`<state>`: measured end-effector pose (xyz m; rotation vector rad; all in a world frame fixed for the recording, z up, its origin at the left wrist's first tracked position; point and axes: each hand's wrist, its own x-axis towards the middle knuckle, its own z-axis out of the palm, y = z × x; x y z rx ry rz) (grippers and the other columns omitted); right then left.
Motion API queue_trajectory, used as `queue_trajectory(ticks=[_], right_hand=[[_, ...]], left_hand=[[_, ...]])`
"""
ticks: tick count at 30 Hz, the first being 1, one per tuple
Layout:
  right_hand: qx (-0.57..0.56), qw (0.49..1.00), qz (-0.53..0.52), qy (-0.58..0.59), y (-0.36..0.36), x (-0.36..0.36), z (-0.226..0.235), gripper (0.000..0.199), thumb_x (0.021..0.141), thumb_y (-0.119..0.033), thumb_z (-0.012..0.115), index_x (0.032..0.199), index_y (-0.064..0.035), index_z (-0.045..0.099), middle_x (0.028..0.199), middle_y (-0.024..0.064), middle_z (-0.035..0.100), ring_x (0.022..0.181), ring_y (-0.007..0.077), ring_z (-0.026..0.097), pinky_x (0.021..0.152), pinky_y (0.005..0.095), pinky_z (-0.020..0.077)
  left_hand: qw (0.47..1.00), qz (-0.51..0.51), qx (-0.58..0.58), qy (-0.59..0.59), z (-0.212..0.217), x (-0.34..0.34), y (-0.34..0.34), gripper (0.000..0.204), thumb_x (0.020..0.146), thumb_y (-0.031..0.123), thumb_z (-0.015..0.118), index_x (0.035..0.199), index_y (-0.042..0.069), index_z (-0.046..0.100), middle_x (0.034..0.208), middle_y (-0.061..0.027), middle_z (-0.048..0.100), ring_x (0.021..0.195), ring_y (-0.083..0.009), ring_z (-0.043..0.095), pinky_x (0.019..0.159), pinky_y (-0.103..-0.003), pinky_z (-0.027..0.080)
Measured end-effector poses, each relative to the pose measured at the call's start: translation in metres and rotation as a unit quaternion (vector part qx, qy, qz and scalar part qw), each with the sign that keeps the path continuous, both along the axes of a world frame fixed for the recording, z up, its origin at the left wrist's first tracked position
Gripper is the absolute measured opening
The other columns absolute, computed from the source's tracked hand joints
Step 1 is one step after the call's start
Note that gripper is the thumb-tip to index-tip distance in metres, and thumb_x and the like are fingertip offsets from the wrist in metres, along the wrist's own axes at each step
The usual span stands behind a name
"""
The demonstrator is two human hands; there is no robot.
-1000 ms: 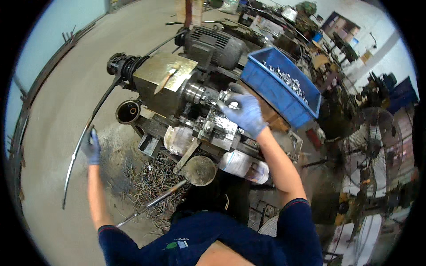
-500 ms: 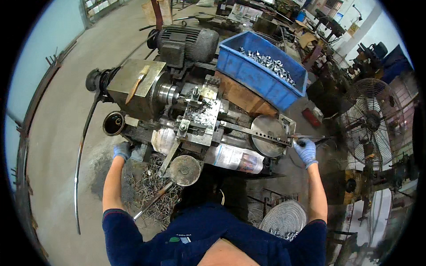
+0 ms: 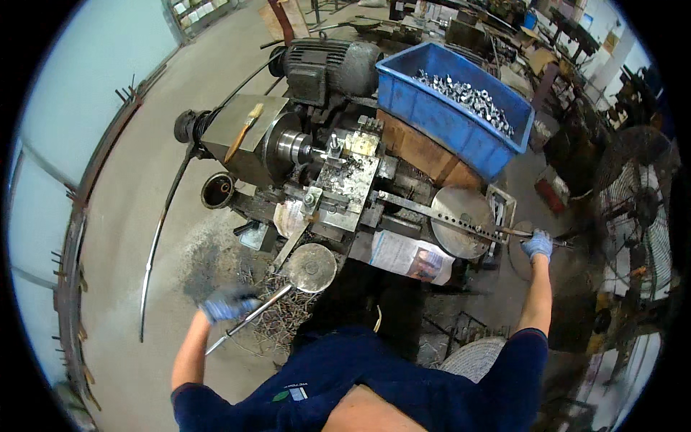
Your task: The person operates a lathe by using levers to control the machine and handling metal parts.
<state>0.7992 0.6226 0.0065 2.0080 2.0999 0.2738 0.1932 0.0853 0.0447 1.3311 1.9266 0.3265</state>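
Note:
My left hand (image 3: 229,304), in a blue glove and smeared by motion, is at the metal rod lever (image 3: 268,305) below the round disc (image 3: 312,267); whether it touches the rod I cannot tell. My right hand (image 3: 537,245), also blue-gloved, is closed round the outer end of a lever handle (image 3: 515,232). That handle meets a flat bar with a row of holes (image 3: 446,218), lying over a large round plate (image 3: 463,225). Between my hands stands a small lathe with a shiny chuck (image 3: 294,147) and a chip-covered tool slide (image 3: 348,183).
A blue crate (image 3: 443,115) of small metal parts (image 3: 468,99) stands behind the lathe on a wooden board. A brush (image 3: 245,133) lies on the headstock. A motor (image 3: 327,68) is behind. Newspaper (image 3: 410,257) covers the front; a fan (image 3: 640,209) stands right.
My left hand has left the front left of the machine and come down toward the rod lever. My right hand stays at the lever handle, and the view has shifted.

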Motion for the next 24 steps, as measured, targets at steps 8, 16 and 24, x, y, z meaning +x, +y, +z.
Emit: queue_trajectory(ticks=[8, 16, 24], right_hand=[[0.004, 0.996, -0.055, 0.066, -0.108, 0.025, -0.008, 0.045, 0.074, -0.049, 0.063, 0.091, -0.0075, 0.065, 0.093, 0.0180, 0.065, 0.088, 0.0350, 0.061, 0.079, 0.0419, 0.0483], [-0.019, 0.979, -0.156, 0.133, -0.202, -0.002, -0.010, 0.053, 0.073, -0.060, 0.055, 0.085, -0.0108, 0.069, 0.092, 0.0169, 0.066, 0.088, 0.0345, 0.063, 0.078, 0.0431, 0.0491], [-0.026, 0.971, -0.181, 0.154, -0.214, -0.003, -0.013, 0.049, 0.072, -0.058, 0.058, 0.089, -0.0126, 0.067, 0.092, 0.0161, 0.066, 0.088, 0.0342, 0.062, 0.077, 0.0430, 0.0489]], left_hand=[[0.986, -0.007, -0.035, 0.161, -0.047, 0.044, -0.006, 0.023, 0.073, 0.028, 0.061, 0.090, 0.013, 0.066, 0.079, -0.0180, 0.063, 0.076, -0.0370, 0.060, 0.068, -0.046, 0.047], [0.978, 0.011, -0.044, 0.204, -0.043, 0.047, 0.003, 0.021, 0.073, 0.028, 0.061, 0.086, 0.012, 0.066, 0.076, -0.0185, 0.062, 0.075, -0.0378, 0.060, 0.067, -0.045, 0.047], [0.983, 0.008, 0.028, 0.179, -0.035, 0.052, 0.007, 0.022, 0.073, 0.028, 0.062, 0.090, 0.015, 0.068, 0.076, -0.0176, 0.063, 0.075, -0.0362, 0.061, 0.068, -0.044, 0.048]])
